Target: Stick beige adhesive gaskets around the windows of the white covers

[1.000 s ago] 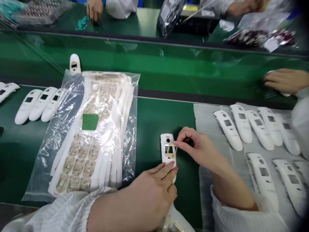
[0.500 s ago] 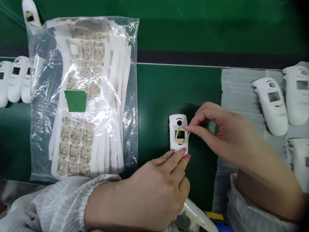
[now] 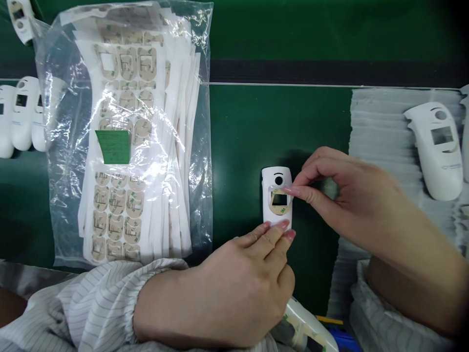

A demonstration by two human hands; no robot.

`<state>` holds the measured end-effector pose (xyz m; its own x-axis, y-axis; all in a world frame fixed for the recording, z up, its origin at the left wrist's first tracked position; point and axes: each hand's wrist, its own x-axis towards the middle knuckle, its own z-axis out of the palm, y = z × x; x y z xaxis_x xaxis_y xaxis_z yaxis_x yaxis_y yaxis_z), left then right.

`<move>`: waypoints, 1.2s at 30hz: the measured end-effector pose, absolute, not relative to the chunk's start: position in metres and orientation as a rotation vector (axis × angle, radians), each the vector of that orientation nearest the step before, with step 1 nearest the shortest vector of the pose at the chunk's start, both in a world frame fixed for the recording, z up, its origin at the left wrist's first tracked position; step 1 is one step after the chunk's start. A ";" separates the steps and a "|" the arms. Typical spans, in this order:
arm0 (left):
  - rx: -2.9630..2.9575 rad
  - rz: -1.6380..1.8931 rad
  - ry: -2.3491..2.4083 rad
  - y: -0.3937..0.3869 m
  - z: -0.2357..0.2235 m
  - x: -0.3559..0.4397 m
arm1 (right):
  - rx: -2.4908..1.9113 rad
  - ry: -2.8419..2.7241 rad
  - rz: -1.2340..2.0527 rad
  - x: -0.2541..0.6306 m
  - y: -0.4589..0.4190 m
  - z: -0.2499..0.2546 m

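A white plastic device casing (image 3: pixel 267 182) with a round hole and a square window lies upright on the green work surface. My left hand (image 3: pixel 249 278) rests its fingertips close together on the casing's lower part, holding it down; the thumb is hidden. Between thumb and forefinger, my right hand (image 3: pixel 340 190) pinches the upper right edge of a beige adhesive sticker (image 3: pixel 280 210). The sticker frames the window, its lower part against the casing. Below my left hand, another white casing (image 3: pixel 311 322) with beige stickers is partly covered.
On the left, a clear plastic bag (image 3: pixel 200 205) holds sheets of beige stickers (image 3: pixel 117 200) and a green label (image 3: pixel 113 146). White casings (image 3: pixel 24 115) stand in a row beyond it. Ribbed grey foam (image 3: pixel 381 146) at right carries another casing (image 3: pixel 436 146). A blue item (image 3: pixel 346 340) shows at the bottom.
The view has shifted slightly. The sticker now lies closer over the casing's window, its right edge less lifted. Both hands keep nearly the same position.
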<state>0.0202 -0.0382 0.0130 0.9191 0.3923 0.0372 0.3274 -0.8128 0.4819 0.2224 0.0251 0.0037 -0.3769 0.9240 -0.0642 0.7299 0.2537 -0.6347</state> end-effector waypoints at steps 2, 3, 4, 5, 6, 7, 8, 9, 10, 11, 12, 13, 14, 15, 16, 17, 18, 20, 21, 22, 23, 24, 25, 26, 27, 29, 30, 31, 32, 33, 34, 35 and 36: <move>2.601 0.185 0.520 -0.039 0.013 0.020 | -1.530 -2.200 0.850 0.223 0.025 0.003; 2.602 0.186 0.520 -0.039 0.013 0.020 | -1.533 -2.197 0.851 0.223 0.026 0.003; 2.603 0.184 0.518 -0.039 0.014 0.020 | -1.536 -2.194 0.853 0.223 0.026 0.003; 2.604 0.185 0.516 -0.039 0.014 0.020 | -1.536 -2.194 0.858 0.223 0.026 0.002; 2.604 0.186 0.517 -0.039 0.013 0.020 | -1.533 -2.191 0.859 0.223 0.027 0.002; 2.604 0.189 0.519 -0.039 0.013 0.020 | -1.528 -2.188 0.862 0.222 0.027 0.001; 2.605 0.193 0.520 -0.039 0.013 0.020 | -1.521 -2.182 0.863 0.222 0.027 0.001; 2.606 0.192 0.521 -0.039 0.013 0.020 | -1.520 -2.178 0.869 0.222 0.027 0.001; 2.607 0.192 0.522 -0.039 0.013 0.020 | -1.531 -2.179 0.878 0.222 0.027 0.002; 2.607 0.192 0.523 -0.039 0.013 0.020 | -1.545 -2.181 0.886 0.222 0.027 0.002; 2.605 0.191 0.520 -0.039 0.013 0.020 | -1.565 -2.184 0.897 0.222 0.026 0.003; 2.601 0.189 0.518 -0.039 0.014 0.020 | -1.581 -2.189 0.909 0.222 0.026 0.004; 2.598 0.187 0.519 -0.039 0.014 0.020 | -1.592 -2.191 0.916 0.222 0.026 0.004; 2.595 0.188 0.519 -0.039 0.014 0.020 | -1.599 -2.190 0.921 0.222 0.026 0.005; 2.593 0.190 0.520 -0.039 0.014 0.020 | -1.597 -2.186 0.924 0.222 0.026 0.005; 2.592 0.191 0.522 -0.039 0.014 0.020 | -1.593 -2.182 0.926 0.222 0.026 0.005; 2.591 0.194 0.523 -0.039 0.014 0.020 | -1.586 -2.178 0.928 0.222 0.027 0.004; 2.591 0.187 0.523 -0.038 0.013 0.021 | -1.580 -2.177 0.931 0.222 0.027 0.004; 2.594 0.185 0.523 -0.038 0.013 0.021 | -1.580 -2.182 0.933 0.222 0.027 0.004; 2.594 0.184 0.523 -0.037 0.013 0.021 | -1.583 -2.187 0.932 0.222 0.028 0.005; 2.593 0.183 0.523 -0.037 0.013 0.021 | -1.592 -2.193 0.934 0.222 0.028 0.005; 2.591 0.184 0.521 -0.037 0.013 0.021 | -1.599 -2.198 0.939 0.221 0.028 0.006; 2.590 0.186 0.520 -0.037 0.013 0.021 | -1.603 -2.198 0.941 0.221 0.027 0.007; 2.588 0.189 0.520 -0.038 0.013 0.021 | -1.604 -2.197 0.944 0.221 0.027 0.007; 2.588 0.191 0.521 -0.038 0.013 0.020 | -1.609 -2.197 0.946 0.221 0.027 0.007; 2.593 0.200 0.518 -0.039 0.014 0.020 | -1.608 -2.193 0.944 0.221 0.027 0.007; 2.595 0.199 0.517 -0.039 0.014 0.020 | -1.606 -2.192 0.945 0.220 0.027 0.007; 2.596 0.195 0.519 -0.039 0.014 0.020 | -1.605 -2.190 0.946 0.220 0.027 0.006; 2.596 0.192 0.521 -0.039 0.014 0.020 | -1.599 -2.184 0.944 0.220 0.027 0.006; 2.596 0.188 0.522 -0.039 0.014 0.020 | -1.593 -2.182 0.944 0.220 0.028 0.005; 2.594 0.188 0.524 -0.040 0.014 0.020 | -1.591 -2.183 0.947 0.220 0.028 0.004; 2.592 0.187 0.528 -0.040 0.014 0.020 | -1.591 -2.183 0.948 0.220 0.028 0.004; 2.589 0.188 0.528 -0.040 0.014 0.020 | -1.593 -2.182 0.948 0.220 0.028 0.004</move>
